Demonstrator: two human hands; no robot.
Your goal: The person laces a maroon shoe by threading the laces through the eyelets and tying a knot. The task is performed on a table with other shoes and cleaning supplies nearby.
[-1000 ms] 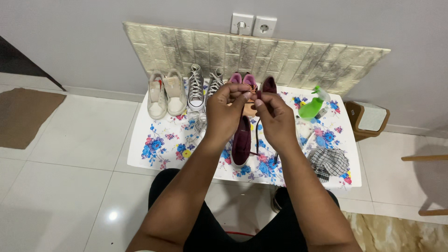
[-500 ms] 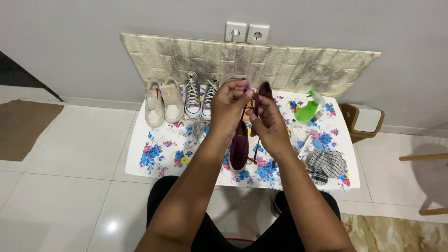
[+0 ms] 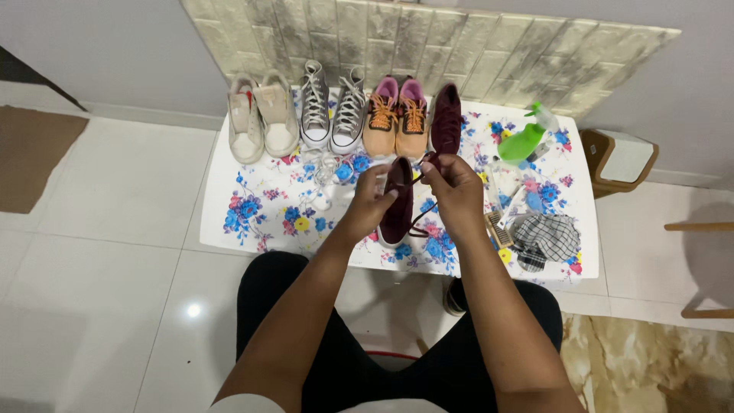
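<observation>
**Both hands at the laces of a maroon shoe on a flowered table**

A low white table with a blue, red and yellow floral cloth (image 3: 252, 218) fills the middle of the frame, backed by a pale stone-pattern panel (image 3: 474, 53) along the top. Against that panel stand a beige pair of sneakers (image 3: 262, 116), a grey lace-up pair (image 3: 332, 107), a tan pair with orange laces (image 3: 396, 115) and a single dark maroon shoe (image 3: 446, 116).

At frame centre lies the second dark maroon suede shoe (image 3: 397, 208), its long axis running nearly top to bottom of the frame; which end is the toe cannot be told.

The left hand (image 3: 369, 200) touches its left side, fingers curled. The right hand (image 3: 457, 191), fingers closed, pinches the dark lace (image 3: 422, 222) near the shoe's upper end.

Right of centre lie a green spray bottle (image 3: 527, 140), a checked cloth (image 3: 547, 239) and a small brush (image 3: 498, 229).
</observation>
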